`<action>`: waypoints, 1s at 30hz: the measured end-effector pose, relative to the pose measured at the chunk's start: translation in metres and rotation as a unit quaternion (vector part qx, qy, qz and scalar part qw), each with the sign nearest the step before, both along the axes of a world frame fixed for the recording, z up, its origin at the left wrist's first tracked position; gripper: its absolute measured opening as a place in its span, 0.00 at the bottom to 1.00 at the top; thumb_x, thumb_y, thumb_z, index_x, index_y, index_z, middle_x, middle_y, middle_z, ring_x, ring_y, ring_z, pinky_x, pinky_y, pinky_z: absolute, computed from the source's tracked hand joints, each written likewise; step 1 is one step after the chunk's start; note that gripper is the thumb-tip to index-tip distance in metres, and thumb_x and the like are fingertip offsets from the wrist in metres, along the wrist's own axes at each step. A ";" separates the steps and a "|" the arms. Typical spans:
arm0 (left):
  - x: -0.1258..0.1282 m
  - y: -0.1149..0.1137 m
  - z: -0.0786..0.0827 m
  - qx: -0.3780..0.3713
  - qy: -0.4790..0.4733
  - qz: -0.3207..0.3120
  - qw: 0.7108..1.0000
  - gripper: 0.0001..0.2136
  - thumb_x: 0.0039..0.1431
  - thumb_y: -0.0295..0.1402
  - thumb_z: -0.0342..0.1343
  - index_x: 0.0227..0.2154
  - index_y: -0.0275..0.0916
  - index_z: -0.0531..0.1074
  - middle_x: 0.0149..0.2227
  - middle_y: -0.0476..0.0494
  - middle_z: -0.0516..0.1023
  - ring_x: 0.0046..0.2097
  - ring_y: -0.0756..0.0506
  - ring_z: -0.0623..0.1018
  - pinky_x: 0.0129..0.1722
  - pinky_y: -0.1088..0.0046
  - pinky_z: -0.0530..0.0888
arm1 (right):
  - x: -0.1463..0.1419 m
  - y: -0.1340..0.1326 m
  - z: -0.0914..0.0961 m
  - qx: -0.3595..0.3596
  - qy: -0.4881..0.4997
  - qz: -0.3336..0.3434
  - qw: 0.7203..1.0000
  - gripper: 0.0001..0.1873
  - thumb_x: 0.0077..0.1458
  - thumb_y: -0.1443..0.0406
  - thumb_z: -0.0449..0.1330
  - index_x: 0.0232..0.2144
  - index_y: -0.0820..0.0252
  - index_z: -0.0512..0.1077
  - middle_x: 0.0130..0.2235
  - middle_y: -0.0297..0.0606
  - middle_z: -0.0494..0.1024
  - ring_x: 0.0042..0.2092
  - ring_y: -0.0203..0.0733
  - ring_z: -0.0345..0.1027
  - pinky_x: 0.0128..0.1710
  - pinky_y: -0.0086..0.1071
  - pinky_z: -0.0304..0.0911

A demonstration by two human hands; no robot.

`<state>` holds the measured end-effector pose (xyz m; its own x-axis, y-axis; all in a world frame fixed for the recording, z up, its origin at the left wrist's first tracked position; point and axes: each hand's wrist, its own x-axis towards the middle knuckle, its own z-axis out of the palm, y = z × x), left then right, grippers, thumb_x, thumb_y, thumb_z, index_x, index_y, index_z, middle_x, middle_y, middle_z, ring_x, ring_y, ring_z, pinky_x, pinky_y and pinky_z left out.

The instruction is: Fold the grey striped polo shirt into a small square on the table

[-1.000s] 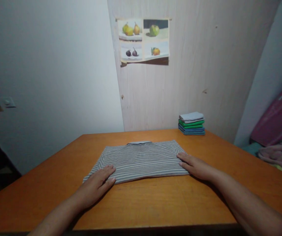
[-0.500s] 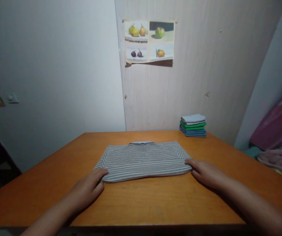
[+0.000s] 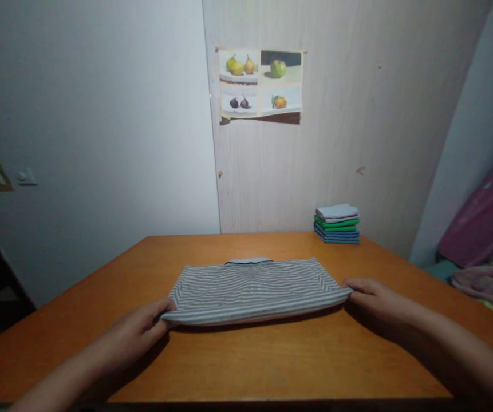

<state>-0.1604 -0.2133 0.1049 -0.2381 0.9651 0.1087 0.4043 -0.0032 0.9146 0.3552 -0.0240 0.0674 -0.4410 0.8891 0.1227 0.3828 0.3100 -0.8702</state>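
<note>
"What did the left hand (image 3: 139, 327) pinch?"

"The near left corner of a grey-and-white striped fabric shirt (image 3: 250, 292)."

"Where was the shirt?"

"Between the hands, on the orange wooden table (image 3: 280, 363), near edge raised."

"And the right hand (image 3: 370, 298)?"

"Pinched its near right corner."

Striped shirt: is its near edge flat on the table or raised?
Raised: the left hand and right hand pinch the striped shirt at its near corners, and shadow shows on the table beneath that edge.
</note>
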 end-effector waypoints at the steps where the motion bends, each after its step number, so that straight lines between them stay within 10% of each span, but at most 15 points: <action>1: 0.001 -0.003 0.000 -0.010 -0.011 -0.010 1.000 0.06 0.45 0.34 0.65 0.28 0.45 0.76 0.30 0.47 0.79 0.37 0.40 0.77 0.34 0.72 0.73 | -0.001 -0.001 0.000 -0.037 0.039 -0.021 0.998 0.09 0.51 0.59 0.63 0.26 0.57 0.73 0.26 0.37 0.75 0.29 0.42 0.67 0.29 0.32 0.62; 6: -0.008 0.009 -0.005 -0.026 -0.139 -0.025 0.990 0.08 0.49 0.37 0.66 0.28 0.41 0.74 0.28 0.47 0.77 0.31 0.45 0.75 0.28 0.75 0.71 | -0.014 0.011 0.002 -0.130 0.165 -0.061 0.976 0.10 0.44 0.61 0.65 0.25 0.58 0.68 0.23 0.33 0.70 0.26 0.37 0.63 0.24 0.30 0.57; 13: -0.034 0.081 0.011 -0.003 -0.254 0.005 0.967 0.11 0.49 0.34 0.68 0.33 0.38 0.74 0.33 0.43 0.80 0.34 0.44 0.79 0.35 0.69 0.76 | -0.036 0.081 0.007 -0.161 0.197 -0.070 0.965 0.09 0.44 0.62 0.64 0.27 0.55 0.66 0.26 0.33 0.73 0.27 0.40 0.67 0.28 0.32 0.63; 21: -0.041 0.163 -0.021 0.023 -0.018 0.132 0.991 0.12 0.48 0.43 0.61 0.24 0.40 0.70 0.23 0.47 0.75 0.29 0.43 0.76 0.30 0.69 0.71 | -0.058 0.138 -0.012 -0.081 0.072 -0.172 0.979 0.10 0.42 0.59 0.63 0.23 0.57 0.67 0.21 0.33 0.71 0.24 0.38 0.63 0.23 0.29 0.56; 30: -0.054 0.176 -0.041 0.042 0.138 0.154 0.978 0.15 0.51 0.49 0.52 0.26 0.41 0.69 0.26 0.47 0.77 0.33 0.41 0.76 0.32 0.69 0.69 | -0.053 0.150 -0.033 0.013 0.027 -0.222 0.975 0.17 0.47 0.51 0.61 0.27 0.59 0.73 0.26 0.37 0.77 0.30 0.42 0.69 0.28 0.31 0.59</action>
